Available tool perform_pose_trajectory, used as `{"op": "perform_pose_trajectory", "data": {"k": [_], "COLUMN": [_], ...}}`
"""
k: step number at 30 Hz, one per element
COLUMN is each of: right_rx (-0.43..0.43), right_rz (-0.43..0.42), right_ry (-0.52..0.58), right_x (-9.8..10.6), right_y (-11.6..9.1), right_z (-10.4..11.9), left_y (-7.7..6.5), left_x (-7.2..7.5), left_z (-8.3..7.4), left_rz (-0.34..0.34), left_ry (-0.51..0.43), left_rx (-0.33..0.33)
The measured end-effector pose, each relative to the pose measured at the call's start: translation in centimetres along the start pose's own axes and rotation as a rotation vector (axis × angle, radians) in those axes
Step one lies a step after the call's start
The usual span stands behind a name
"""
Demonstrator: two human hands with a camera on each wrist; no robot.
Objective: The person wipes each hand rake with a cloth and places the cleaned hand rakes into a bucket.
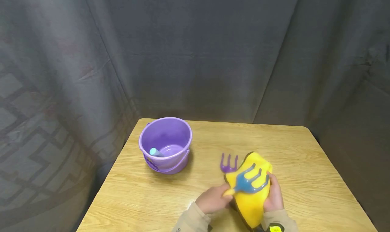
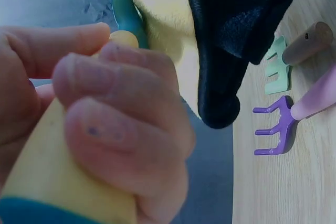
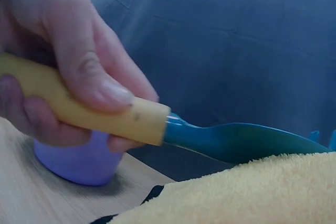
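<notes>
My left hand (image 1: pixel 214 198) grips the yellow handle (image 3: pixel 94 100) of a toy hand rake whose blue, pronged head (image 1: pixel 244 184) lies against a yellow cloth (image 1: pixel 253 206). The cloth is fluffy, with a black edge and black underside (image 2: pixel 223 51). From the other side my right hand (image 1: pixel 275 194) holds the cloth behind the rake head. Part of that hand is hidden by the cloth. On the table just beyond is a purple rake (image 1: pixel 228 167), partly covered in the head view; the left wrist view shows its pink handle (image 2: pixel 317 95).
A purple bucket (image 1: pixel 178 167) stands at the table's back left, with a light-blue handle end (image 1: pixel 154 152) showing inside. Beside the purple rake lies a green rake (image 2: pixel 278 69) with a brown handle. Grey curtains (image 1: pixel 195 56) hang behind the wooden table (image 1: pixel 304 164).
</notes>
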State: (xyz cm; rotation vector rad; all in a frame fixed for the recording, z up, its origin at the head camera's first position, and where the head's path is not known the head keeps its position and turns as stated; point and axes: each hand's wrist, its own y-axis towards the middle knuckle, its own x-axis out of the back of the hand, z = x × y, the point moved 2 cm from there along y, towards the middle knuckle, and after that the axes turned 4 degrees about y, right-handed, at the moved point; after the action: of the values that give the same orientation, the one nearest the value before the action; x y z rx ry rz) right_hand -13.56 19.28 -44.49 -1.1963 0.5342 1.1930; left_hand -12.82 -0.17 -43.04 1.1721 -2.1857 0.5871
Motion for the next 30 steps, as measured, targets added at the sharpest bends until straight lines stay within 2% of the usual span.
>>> {"op": "perform_pose_trajectory", "data": {"k": [3,7,14,22,27,30], "right_rx": [0.009,0.063,0.139,0.227,0.303,0.318], "right_rz": [-0.029,-0.052,-0.203,-0.261,-0.313,-0.325], "right_ry": [0.007,-0.065,-0.158,-0.176,-0.209,-0.191], "right_x": [0.1,0.4,0.8,0.9,1.0,1.1], "right_y": [0.1,0.0,-0.1,-0.2,-0.2,-0.1], "right_z": [0.5,1.2,2.3,2.9,3.5,3.7], "left_y": [0.0,-0.3,-0.5,-0.5,-0.6,-0.6], "left_x": [-0.1,-0.2,-0.5,-0.6,-0.4,-0.2], "left_z": [0.2,0.5,1.0,1.0,1.1,1.1], "left_rz": [0.019,0.045,0.08,0.084,0.098,0.09], "left_ry": [-0.071,-0.154,-0.245,-0.235,-0.161,-0.125], "left_rx": [0.028,0.078,0.143,0.152,0.144,0.131]}}
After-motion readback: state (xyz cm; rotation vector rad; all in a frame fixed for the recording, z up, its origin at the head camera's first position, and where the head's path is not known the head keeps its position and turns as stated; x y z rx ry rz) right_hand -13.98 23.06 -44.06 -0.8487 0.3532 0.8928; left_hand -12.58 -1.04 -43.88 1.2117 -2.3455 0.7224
